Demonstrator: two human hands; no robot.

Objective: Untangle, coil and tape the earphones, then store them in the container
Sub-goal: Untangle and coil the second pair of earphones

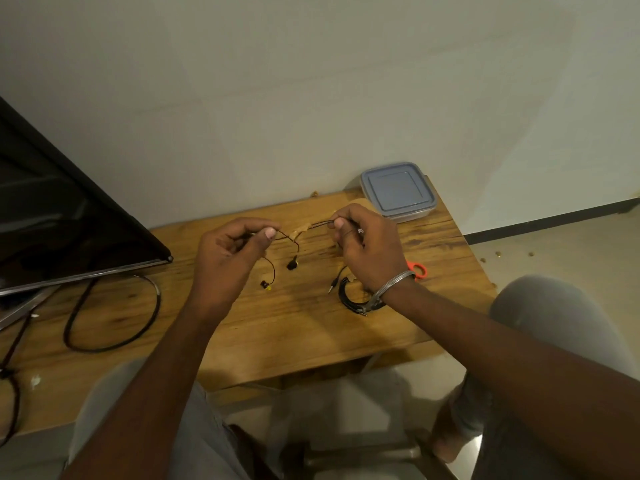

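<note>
The earphones point(292, 264), a thin dark cable, are stretched just above the tabletop point(311, 323); the left grip point(228, 258) pinches one part between thumb and fingers, and the right grip point(367, 251) pinches another. A crumpled scrap of tan tape point(300, 230) clings to the cable between them, while a black earbud, a yellow-tipped one and the plug dangle below. The lidded container point(398, 192) sits at the tabletop's far edge.

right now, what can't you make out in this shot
Head view:
- Earphones: cord hidden where left hand and right hand pinch it.
- Scissors: only an orange handle shows behind right wrist.
- Container: lid on, contents hidden.
- Black coil: partly under right wrist.
- Monitor: cut by left edge.
</note>
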